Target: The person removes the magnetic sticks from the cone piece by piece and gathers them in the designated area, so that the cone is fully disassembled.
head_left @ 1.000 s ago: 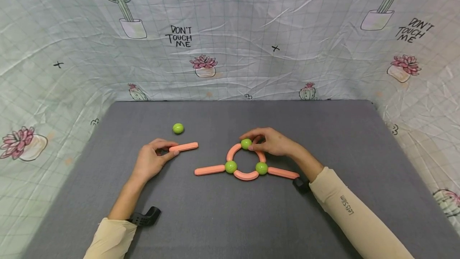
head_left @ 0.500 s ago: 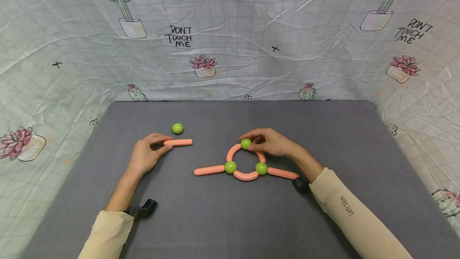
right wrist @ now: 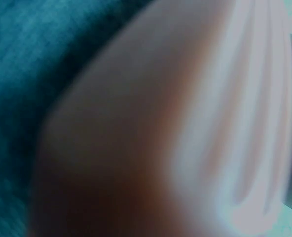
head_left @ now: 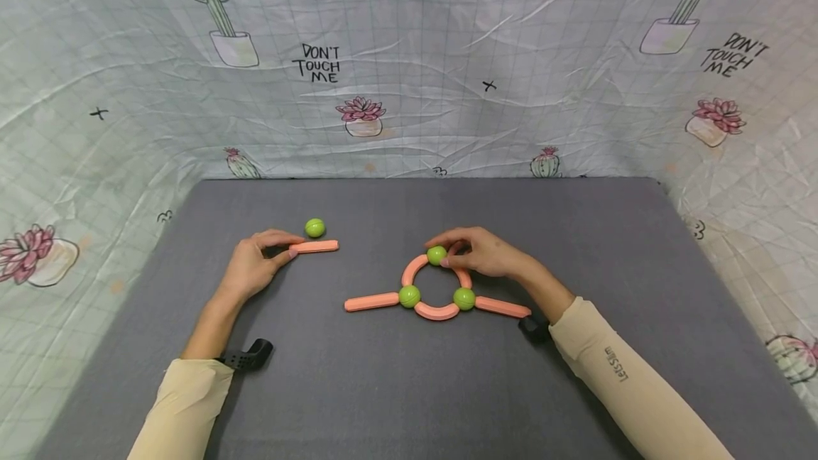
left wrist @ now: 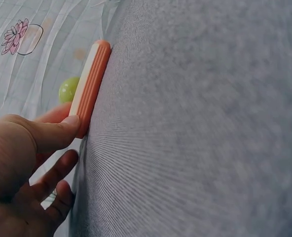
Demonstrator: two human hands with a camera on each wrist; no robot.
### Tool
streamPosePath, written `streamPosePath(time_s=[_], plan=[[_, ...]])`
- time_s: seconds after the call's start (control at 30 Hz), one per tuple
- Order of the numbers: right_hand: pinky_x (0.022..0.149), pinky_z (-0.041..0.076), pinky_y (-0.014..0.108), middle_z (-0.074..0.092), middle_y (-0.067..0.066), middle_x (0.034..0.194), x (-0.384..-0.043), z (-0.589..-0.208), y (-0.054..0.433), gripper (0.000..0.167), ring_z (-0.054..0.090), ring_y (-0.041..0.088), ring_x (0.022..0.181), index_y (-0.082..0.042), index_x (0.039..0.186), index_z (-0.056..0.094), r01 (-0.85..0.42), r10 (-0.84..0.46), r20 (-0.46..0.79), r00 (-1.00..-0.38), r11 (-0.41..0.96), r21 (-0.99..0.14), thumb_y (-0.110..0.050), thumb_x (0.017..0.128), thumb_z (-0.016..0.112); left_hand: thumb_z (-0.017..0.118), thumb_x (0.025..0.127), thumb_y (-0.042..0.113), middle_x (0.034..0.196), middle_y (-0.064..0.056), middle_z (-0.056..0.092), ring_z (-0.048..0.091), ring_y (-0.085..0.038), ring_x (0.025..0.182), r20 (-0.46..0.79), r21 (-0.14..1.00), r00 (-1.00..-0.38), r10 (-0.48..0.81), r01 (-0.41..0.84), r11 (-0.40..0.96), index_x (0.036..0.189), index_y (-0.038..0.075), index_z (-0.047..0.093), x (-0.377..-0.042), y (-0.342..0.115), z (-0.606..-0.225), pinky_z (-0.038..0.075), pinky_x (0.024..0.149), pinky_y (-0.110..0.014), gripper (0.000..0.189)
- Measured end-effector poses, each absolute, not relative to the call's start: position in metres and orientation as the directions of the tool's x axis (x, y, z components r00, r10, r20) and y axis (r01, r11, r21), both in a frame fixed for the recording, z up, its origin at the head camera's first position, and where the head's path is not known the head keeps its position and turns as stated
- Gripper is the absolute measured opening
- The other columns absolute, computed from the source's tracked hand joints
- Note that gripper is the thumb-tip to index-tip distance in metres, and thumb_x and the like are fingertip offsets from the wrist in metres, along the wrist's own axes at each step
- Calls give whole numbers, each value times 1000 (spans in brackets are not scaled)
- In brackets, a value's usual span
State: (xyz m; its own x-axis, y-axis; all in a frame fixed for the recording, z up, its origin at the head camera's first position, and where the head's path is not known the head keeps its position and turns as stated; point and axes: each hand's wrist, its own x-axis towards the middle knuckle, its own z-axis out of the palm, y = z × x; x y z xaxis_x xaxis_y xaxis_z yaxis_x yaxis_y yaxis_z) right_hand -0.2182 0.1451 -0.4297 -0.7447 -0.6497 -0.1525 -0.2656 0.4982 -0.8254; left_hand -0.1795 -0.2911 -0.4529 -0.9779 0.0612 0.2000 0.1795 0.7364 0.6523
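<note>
In the head view my left hand (head_left: 251, 265) pinches one end of a straight orange rod (head_left: 317, 247) between thumb and fingers. Just behind the rod lies a loose green ball (head_left: 315, 228). The left wrist view shows the same rod (left wrist: 92, 86) with ridged sides, its far end pointing away from the hand. My right hand (head_left: 486, 253) pinches the top green ball (head_left: 437, 255) of a ring. Two more green balls, left (head_left: 410, 296) and right (head_left: 464, 298), and curved orange pieces (head_left: 437, 312) form that ring. The right-hand curved piece is partly hidden by the fingers.
Straight orange rods stick out from the ring to the left (head_left: 372, 302) and right (head_left: 503, 307). The right rod, blurred and very close, fills much of the right wrist view. The grey table (head_left: 383, 389) meets a patterned cloth (head_left: 409, 140) at its back edge.
The left hand has moved left and slightly back with the rod, bringing it close to the loose green ball. My right hand stays at the ring's top ball.
</note>
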Motion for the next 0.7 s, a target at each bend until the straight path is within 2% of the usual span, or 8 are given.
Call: streamPosePath(time_s=[0.13, 0.23, 0.53, 0.7], plan=[[92, 53, 38, 70, 8, 123, -218, -428, 145, 41, 67, 23, 109, -18, 141, 66, -258, -648, -156, -745, 496, -829, -14, 101, 69, 76, 95, 10, 120, -12, 76, 63, -30, 109, 198, 639, -978, 64, 178, 748, 115, 14, 81, -179, -292, -453, 44, 83, -31, 21], [91, 52, 38, 70, 8, 123, -219, -428, 145, 40, 67, 23, 108, -18, 141, 67, -253, -647, -158, -746, 496, -831, -14, 101, 70, 76, 96, 12, 120, -11, 77, 60, -25, 101, 202, 635, -977, 66, 182, 751, 116, 16, 81, -179, -293, -454, 39, 73, -23, 21], [89, 52, 38, 70, 8, 122, -219, -429, 146, 41, 66, 23, 106, -17, 141, 66, -254, -654, -156, -740, 488, -835, -13, 101, 69, 75, 97, 15, 122, -13, 75, 55, -21, 93, 204, 638, -978, 47, 169, 751, 122, 14, 78, -177, -292, -456, 38, 68, -21, 25], [90, 52, 38, 69, 9, 125, -218, -430, 145, 41, 66, 24, 108, -16, 142, 66, -250, -655, -152, -740, 478, -842, -13, 101, 69, 73, 100, 25, 129, -15, 73, 60, -21, 103, 153, 661, -988, 27, 123, 740, 134, 13, 71, -174, -297, -457, 40, 72, -15, 36]])
